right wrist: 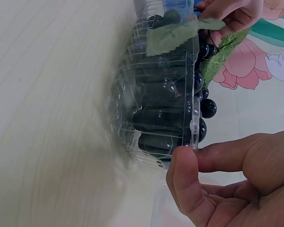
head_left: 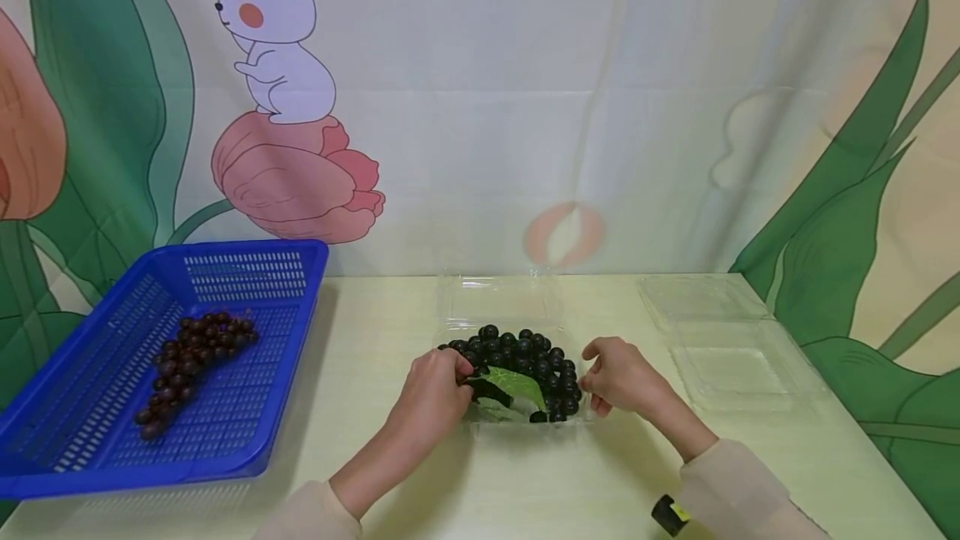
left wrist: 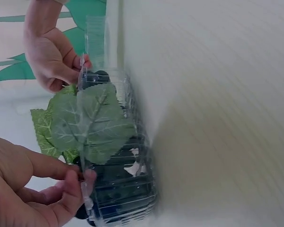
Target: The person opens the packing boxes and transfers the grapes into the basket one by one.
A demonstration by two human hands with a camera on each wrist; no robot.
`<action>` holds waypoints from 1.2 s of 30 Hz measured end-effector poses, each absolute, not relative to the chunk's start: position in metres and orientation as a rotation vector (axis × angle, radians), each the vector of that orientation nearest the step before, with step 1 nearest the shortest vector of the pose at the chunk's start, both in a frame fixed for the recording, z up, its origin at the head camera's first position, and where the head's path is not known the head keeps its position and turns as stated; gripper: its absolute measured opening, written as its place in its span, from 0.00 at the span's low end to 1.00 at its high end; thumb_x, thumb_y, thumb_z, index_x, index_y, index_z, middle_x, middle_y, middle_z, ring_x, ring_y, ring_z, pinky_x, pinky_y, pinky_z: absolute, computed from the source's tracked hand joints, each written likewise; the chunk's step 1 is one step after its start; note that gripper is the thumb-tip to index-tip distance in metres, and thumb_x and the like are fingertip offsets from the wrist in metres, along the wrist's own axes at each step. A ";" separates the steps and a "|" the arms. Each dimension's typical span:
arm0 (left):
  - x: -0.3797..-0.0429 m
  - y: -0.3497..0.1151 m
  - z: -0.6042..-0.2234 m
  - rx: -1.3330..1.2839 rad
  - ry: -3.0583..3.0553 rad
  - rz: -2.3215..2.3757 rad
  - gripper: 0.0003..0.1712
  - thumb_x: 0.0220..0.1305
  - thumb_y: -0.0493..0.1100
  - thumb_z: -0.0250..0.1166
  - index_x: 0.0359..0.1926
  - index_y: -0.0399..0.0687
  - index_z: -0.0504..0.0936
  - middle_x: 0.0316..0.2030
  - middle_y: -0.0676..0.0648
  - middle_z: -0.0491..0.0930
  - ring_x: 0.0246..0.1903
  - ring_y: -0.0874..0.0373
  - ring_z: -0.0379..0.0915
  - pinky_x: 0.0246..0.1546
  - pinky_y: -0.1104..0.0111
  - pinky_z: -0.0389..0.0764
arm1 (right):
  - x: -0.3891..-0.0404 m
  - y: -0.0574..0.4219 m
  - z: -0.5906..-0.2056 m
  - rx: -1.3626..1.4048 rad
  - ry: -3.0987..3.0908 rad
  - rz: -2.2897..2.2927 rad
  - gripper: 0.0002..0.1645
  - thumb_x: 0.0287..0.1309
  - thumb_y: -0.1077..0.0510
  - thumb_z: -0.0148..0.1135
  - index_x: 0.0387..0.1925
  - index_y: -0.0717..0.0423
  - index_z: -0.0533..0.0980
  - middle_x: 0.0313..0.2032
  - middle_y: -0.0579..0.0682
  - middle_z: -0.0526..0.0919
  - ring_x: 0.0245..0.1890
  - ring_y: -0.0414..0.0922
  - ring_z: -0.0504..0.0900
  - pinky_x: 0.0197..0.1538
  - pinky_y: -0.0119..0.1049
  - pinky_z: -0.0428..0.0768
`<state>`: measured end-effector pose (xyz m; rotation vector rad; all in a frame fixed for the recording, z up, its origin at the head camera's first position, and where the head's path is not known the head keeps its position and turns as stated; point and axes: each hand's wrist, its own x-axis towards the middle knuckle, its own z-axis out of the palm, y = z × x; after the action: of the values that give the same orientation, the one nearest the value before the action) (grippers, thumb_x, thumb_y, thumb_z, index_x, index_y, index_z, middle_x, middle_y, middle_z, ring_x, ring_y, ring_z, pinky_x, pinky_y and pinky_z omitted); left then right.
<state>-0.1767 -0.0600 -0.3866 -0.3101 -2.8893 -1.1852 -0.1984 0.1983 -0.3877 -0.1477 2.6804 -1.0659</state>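
A bunch of black grapes [head_left: 517, 352] lies in a clear plastic clamshell container [left wrist: 125, 208], some of the fruit rising above its rim. Green leaves [head_left: 517, 386] hang over the front left of the bunch. One leaf [left wrist: 97, 123] droops down the container's front wall. At the left end my left hand [head_left: 438, 390] pinches the rim with thumb and fingertip, close by the stem. Opposite it, my right hand [right wrist: 241, 175] has thumb and finger on the rim at the right corner. The container's lid [head_left: 498, 300] is folded back behind the grapes.
To the left stands a blue plastic basket [head_left: 296, 357] with a reddish-brown grape bunch [head_left: 187, 365] inside. Another opened clear container [head_left: 731, 357] lies at the right. Near the right sleeve is a small black object [head_left: 667, 515]. A printed curtain [head_left: 480, 107] hangs behind the table.
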 end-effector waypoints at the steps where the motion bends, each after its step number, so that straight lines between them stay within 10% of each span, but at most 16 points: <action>1: -0.176 -0.061 -0.386 -0.333 -2.893 -1.158 0.09 0.59 0.23 0.67 0.41 0.32 0.84 0.36 0.43 0.83 0.37 0.52 0.79 0.37 0.62 0.83 | -0.198 0.198 -0.388 -0.151 2.680 -1.069 0.27 0.65 0.72 0.63 0.62 0.81 0.69 0.26 0.55 0.83 0.17 0.46 0.82 0.29 0.40 0.86; 21: -0.185 -0.070 -0.373 -0.424 -2.951 -0.857 0.08 0.62 0.24 0.66 0.38 0.34 0.90 0.38 0.40 0.88 0.43 0.43 0.86 0.44 0.57 0.87 | -0.198 0.199 -0.389 -0.160 2.690 -1.065 0.27 0.64 0.71 0.64 0.61 0.80 0.69 0.27 0.56 0.84 0.17 0.46 0.83 0.30 0.41 0.86; 36: -0.192 -0.070 -0.366 -0.439 -2.920 -0.979 0.08 0.63 0.27 0.67 0.33 0.41 0.90 0.34 0.45 0.88 0.21 0.61 0.72 0.30 0.66 0.79 | -0.199 0.200 -0.389 -0.154 2.690 -1.072 0.26 0.64 0.71 0.64 0.60 0.80 0.70 0.26 0.56 0.84 0.17 0.46 0.82 0.31 0.41 0.86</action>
<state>-0.1922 -0.0703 -0.3663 -0.4387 -2.9203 -0.9786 -0.1985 0.1998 -0.3890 -0.1543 2.6895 -1.0719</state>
